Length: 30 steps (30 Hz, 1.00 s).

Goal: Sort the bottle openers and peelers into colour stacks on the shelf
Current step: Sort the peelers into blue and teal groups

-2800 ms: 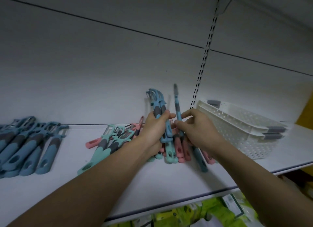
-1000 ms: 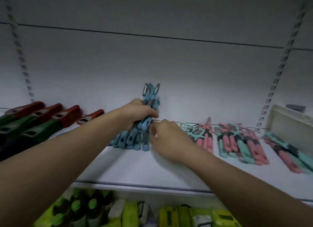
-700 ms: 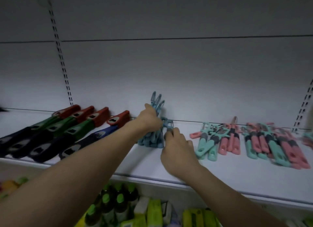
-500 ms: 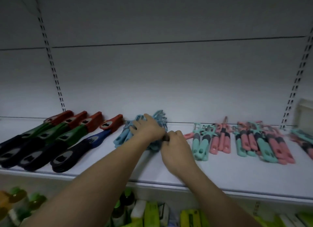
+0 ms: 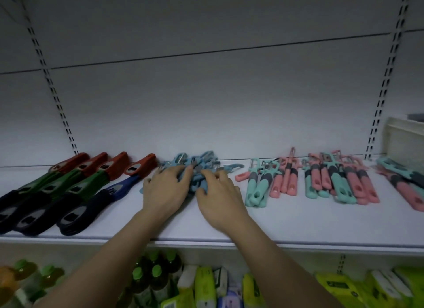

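Our left hand (image 5: 164, 193) and right hand (image 5: 219, 194) lie spread, fingers pressing the blue peelers (image 5: 197, 167) heaped mid-shelf (image 5: 286, 225) near the back wall. We judge them light, stiff and slippery, with sharp blades; best taken by the handles. Bottle openers (image 5: 75, 188) crowd the left, teal and pink peelers (image 5: 275, 181) the right; open shelf lies toward the front edge.

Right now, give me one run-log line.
left hand flat on blue peelers | right hand touches them | teal-pink piles unsorted
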Each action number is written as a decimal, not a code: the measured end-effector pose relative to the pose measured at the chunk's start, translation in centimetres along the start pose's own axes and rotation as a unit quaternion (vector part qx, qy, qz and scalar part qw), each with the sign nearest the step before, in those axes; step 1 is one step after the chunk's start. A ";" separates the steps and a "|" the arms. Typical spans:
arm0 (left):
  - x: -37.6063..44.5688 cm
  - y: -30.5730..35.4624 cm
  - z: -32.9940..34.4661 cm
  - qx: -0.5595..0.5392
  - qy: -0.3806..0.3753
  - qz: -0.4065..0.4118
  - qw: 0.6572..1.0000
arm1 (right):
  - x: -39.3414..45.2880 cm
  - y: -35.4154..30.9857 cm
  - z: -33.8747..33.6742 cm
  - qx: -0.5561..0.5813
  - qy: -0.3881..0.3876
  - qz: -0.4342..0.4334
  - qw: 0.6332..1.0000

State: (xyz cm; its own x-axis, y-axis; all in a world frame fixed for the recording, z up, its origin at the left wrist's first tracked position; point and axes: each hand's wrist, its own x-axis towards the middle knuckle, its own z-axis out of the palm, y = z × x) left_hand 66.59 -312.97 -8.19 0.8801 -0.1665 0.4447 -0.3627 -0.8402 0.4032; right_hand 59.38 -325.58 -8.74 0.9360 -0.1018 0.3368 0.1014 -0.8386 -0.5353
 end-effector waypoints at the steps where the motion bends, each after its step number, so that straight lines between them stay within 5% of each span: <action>1: -0.4 0.1 0.1 -0.007 0.008 0.016 1.000 | 0.0 0.0 -0.1 0.004 -0.004 -0.002 1.000; 8: -0.9 0.6 0.4 0.014 -0.023 0.056 0.998 | 0.1 0.0 -0.2 0.055 0.011 0.038 0.998; 14: -0.2 -0.5 0.4 -0.017 0.067 -0.095 0.993 | 0.0 0.5 -0.2 0.076 0.091 0.069 0.991; 23: -0.9 0.3 0.4 0.005 -0.038 0.047 0.998 | 0.0 0.8 -0.5 0.079 0.068 0.059 0.993; 30: -0.5 -0.4 1.0 0.004 -0.042 0.019 0.999 | 0.2 1.3 -0.1 0.121 0.072 0.041 0.989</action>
State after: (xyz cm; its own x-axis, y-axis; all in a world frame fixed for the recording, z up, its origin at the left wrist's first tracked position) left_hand 66.61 -313.12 -9.36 0.8888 -0.2404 0.3902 -0.3938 -0.8361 0.3819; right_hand 59.66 -326.76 -9.32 0.8889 -0.2532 0.3818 0.1216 -0.6732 -0.7294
